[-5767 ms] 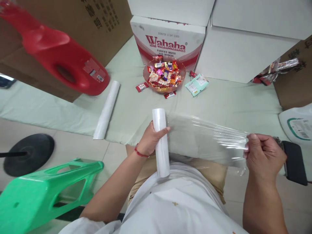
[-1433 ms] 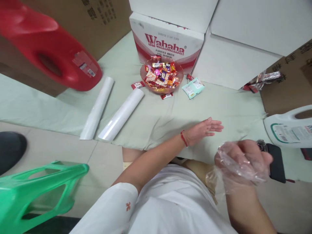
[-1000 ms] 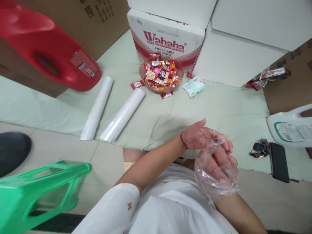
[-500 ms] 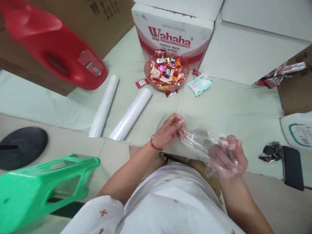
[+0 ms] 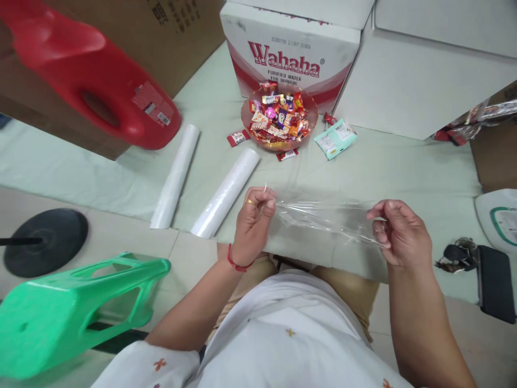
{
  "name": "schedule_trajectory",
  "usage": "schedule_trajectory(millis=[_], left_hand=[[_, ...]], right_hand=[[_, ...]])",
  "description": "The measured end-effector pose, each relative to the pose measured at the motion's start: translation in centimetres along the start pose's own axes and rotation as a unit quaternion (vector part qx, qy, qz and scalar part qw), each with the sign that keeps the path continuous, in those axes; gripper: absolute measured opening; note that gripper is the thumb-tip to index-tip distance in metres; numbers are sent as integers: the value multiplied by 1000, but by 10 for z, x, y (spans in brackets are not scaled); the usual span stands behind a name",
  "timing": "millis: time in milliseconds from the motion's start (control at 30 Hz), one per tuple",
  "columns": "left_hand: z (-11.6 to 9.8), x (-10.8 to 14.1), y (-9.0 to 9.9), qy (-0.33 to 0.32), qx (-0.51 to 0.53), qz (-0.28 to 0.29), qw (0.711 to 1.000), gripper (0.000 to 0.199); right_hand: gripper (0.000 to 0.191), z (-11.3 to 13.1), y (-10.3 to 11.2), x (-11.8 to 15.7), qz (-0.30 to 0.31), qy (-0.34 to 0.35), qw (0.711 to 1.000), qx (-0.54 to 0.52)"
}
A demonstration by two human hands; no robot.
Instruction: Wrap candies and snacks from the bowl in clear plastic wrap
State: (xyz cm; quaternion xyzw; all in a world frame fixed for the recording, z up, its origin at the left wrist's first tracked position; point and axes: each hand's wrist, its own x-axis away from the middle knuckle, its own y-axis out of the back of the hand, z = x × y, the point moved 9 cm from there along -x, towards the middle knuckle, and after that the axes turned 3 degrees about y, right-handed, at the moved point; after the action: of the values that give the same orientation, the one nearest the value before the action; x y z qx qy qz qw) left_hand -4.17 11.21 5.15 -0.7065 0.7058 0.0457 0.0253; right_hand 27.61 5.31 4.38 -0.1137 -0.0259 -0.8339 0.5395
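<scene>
A clear plastic bag is stretched between my two hands, just above the front of the cloth-covered table. My left hand, with a ring and a red wrist cord, is closed and pinches one end of the bag. At the other end, my right hand has curled fingers gripping the film. Two white plastic rolls, one nearer and one farther left, lie to the left of my hands. Beyond the bag stands a glass bowl heaped with wrapped candies.
Behind the bowl is a Wahaha carton. A mint-green packet lies right of it. A red jug stands at left, above a green plastic stool. Keys and a black phone lie at the right edge.
My hands have moved apart, left hand leftward and right hand to the right and up. The bag, bunched around my right hand before, is now pulled out straight between them.
</scene>
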Motion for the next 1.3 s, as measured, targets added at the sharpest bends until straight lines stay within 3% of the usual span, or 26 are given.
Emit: schedule_trajectory(millis=[67,167,267,333,400,567,733,867,1000,1133,1300], left_hand=[[-7,-1,-7,-3,59,16,998,27],[-9,9,-13,58,116,21,991,23],[-8,22,-5,87,66,-28,994,25],[-2,20,1,93,-11,-50,994,26],[11,6,-1,97,-105,-37,989,25],[54,-50,-32,61,-258,32,964,18],[72,-74,-54,40,-334,40,941,13],[74,-75,-55,50,-357,31,932,11],[75,-76,-55,65,-360,28,930,8],[76,-78,-55,63,-354,24,933,8],[77,-76,-56,58,-352,27,934,9]], right_hand=[[34,1,-5,1,20,-19,999,-21],[34,-2,-15,17,68,-62,994,-50],[35,-11,-23,33,100,-107,987,-65],[39,-19,-21,28,84,-117,988,-53],[43,-27,-14,8,43,-99,994,-28],[43,-48,-4,-70,-29,-32,998,42],[32,-34,-2,-110,-47,31,996,63],[32,-23,25,-107,-61,45,997,23],[40,-33,61,-83,-128,19,987,90],[52,-49,43,-63,-42,-44,988,144],[57,-58,18,-63,27,-103,993,53]])
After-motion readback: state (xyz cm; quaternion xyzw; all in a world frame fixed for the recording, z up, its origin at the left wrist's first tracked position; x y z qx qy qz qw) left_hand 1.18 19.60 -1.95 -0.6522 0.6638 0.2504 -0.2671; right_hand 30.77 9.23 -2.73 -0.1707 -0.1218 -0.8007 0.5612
